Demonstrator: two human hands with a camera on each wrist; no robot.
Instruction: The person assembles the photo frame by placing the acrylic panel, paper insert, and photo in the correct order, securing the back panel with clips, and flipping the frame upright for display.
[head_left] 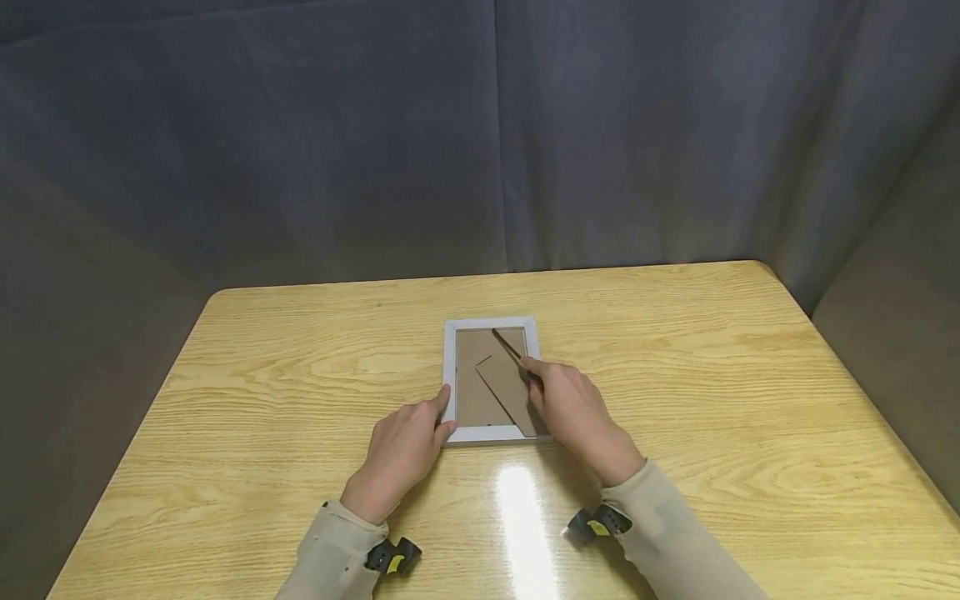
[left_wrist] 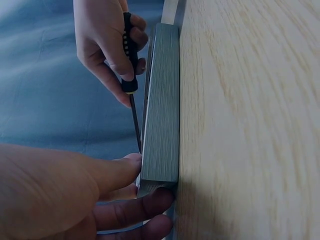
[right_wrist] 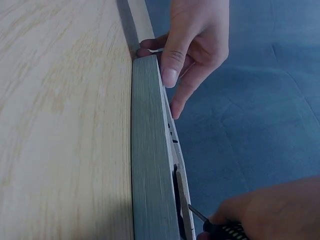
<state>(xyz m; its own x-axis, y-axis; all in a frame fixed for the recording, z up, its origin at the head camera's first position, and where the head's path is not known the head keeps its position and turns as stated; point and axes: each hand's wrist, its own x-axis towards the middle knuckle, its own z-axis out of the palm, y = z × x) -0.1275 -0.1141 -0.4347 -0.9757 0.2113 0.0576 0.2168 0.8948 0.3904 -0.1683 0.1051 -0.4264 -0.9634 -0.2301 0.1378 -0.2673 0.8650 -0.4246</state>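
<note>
Frame [head_left: 450,358], one, corner pinched by left hand [head_left: 406,440], one screwdriver [left_wrist: 130,50], gripped by right hand [head_left: 576,408]

No words, brand or number can be read in any view. The yellow patch [head_left: 395,565] on the left wrist's black device [head_left: 379,557] and the yellow mark [head_left: 598,527] on the right wrist's black unit [head_left: 615,521] are too small to read. Pale marks on the screwdriver handle [left_wrist: 129,49] form no legible characters.

Picture frame [right_wrist: 152,150] cropped in right wrist view, screwdriver handle [right_wrist: 229,232] likewise
</note>
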